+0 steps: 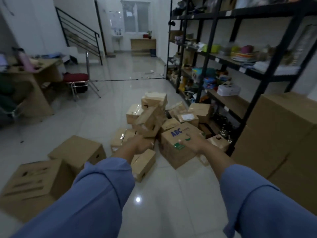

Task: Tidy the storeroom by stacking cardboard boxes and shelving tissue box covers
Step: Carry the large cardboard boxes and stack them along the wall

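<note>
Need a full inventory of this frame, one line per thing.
small boxes: roughly a dozen, brown cardboard, jumbled pile on the floor beside the shelving
ABC box: one, brown with blue print, front of the pile
medium boxes: two, brown, floor at left
large boxes: count unclear, brown, stacked at right edge
shelving: one run, black, right wall, packed with mixed goods
white box: one, white, lower shelf
desk: one, wood, left
chair: one, red seat, by the desk
staircase: one, black railing, back left
left hand: open, blue sleeve, reaching toward the pile
right hand: open, blue sleeve, over the ABC box
</note>
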